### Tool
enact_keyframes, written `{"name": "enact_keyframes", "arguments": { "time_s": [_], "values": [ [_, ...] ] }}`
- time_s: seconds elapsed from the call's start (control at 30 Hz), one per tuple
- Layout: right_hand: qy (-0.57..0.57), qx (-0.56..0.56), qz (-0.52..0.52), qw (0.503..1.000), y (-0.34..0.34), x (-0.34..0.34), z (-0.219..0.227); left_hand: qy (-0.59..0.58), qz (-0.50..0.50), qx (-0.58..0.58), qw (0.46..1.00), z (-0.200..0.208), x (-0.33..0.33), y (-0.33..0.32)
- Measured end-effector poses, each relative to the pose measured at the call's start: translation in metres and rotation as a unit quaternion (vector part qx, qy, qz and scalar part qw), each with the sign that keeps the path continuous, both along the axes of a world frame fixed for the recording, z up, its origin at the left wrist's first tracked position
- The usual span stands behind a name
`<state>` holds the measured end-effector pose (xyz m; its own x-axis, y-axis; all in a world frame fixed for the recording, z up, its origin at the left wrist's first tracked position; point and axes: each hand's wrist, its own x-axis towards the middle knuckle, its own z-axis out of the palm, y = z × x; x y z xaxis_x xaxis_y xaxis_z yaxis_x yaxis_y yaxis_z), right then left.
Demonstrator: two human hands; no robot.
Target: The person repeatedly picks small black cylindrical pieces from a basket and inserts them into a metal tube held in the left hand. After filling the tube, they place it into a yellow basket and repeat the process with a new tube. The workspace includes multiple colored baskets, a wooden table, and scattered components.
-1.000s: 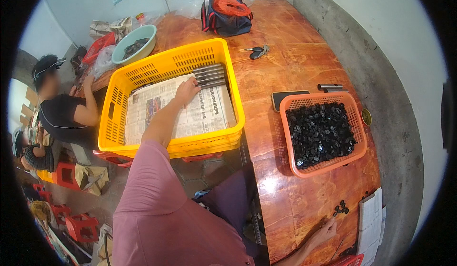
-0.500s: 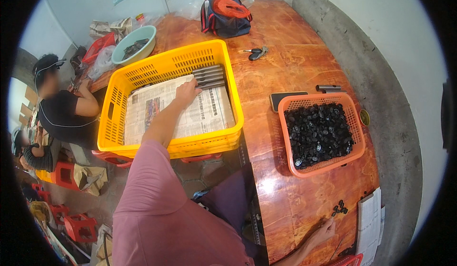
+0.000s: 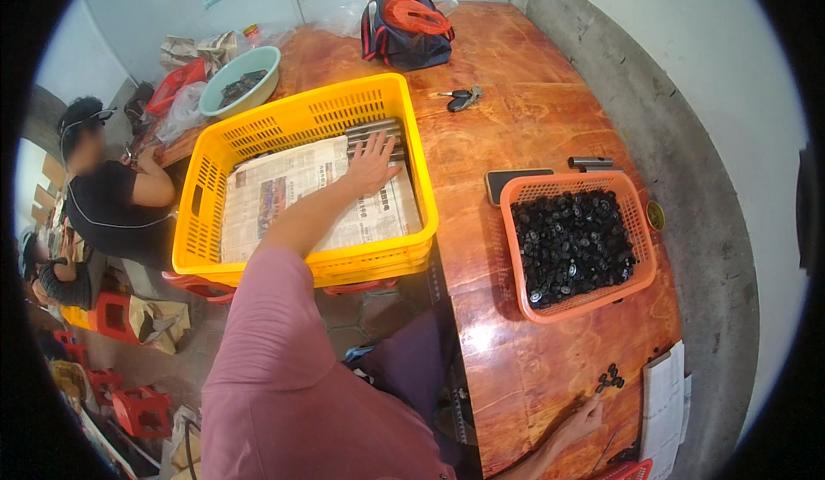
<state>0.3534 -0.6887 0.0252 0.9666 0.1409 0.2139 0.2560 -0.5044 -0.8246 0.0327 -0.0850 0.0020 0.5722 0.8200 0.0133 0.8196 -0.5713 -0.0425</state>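
Observation:
My left hand (image 3: 371, 167) lies with its fingers spread over grey metal tubes (image 3: 369, 129) inside a yellow plastic crate (image 3: 301, 267). The tubes rest side by side at the crate's far right corner, on a sheet of newspaper (image 3: 258, 214), and my fingers partly cover them. On the wooden table at the lower right, my right hand (image 3: 583, 421) has its fingers curled together beside a small cluster of black pieces (image 3: 611, 379). Whatever its fingertips may hold is too small to make out.
An orange basket (image 3: 567, 312) full of small black parts stands right of the crate, by a phone (image 3: 497, 189) and loose metal tubes (image 3: 591, 162). Farther off are pliers (image 3: 464, 99), a dark bag (image 3: 412, 50) and a green basin (image 3: 266, 74). A person (image 3: 120, 196) sits at the left.
My left hand has opened, its fingers going from bunched at the tubes' ends to spread across them, slightly farther right. My right hand has hardly moved.

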Motion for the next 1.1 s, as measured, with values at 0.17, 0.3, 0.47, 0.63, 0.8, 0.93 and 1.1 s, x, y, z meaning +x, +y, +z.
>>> {"name": "enact_keyframes", "arguments": {
  "time_s": [0.17,0.3,0.47,0.63,0.8,0.93,1.1],
  "values": [
    [0.010,-0.020,-0.005,1.000,0.002,-0.003,0.008,0.051,0.014,0.012,0.999,0.002,0.018,0.005],
    [0.000,-0.011,0.001,1.000,-0.001,0.000,0.000,0.027,0.037,0.010,0.999,0.001,0.021,0.018],
    [0.020,-0.005,0.003,1.000,-0.002,0.000,-0.003,0.025,0.034,0.006,0.999,-0.007,0.017,0.022],
    [0.001,0.001,0.001,1.000,0.003,-0.005,0.007,0.020,0.028,0.006,0.999,-0.014,0.013,0.024],
    [0.017,0.004,0.002,1.000,0.003,-0.008,0.008,0.027,0.042,-0.016,0.999,-0.013,0.013,0.026],
    [0.032,0.056,0.003,0.998,0.019,-0.018,0.025,-0.018,0.020,-0.009,1.000,-0.019,0.015,0.035],
    [0.010,0.017,0.006,1.000,0.016,-0.008,0.019,-0.075,-0.003,0.081,0.994,-0.053,-0.024,0.081]
  ]
}}
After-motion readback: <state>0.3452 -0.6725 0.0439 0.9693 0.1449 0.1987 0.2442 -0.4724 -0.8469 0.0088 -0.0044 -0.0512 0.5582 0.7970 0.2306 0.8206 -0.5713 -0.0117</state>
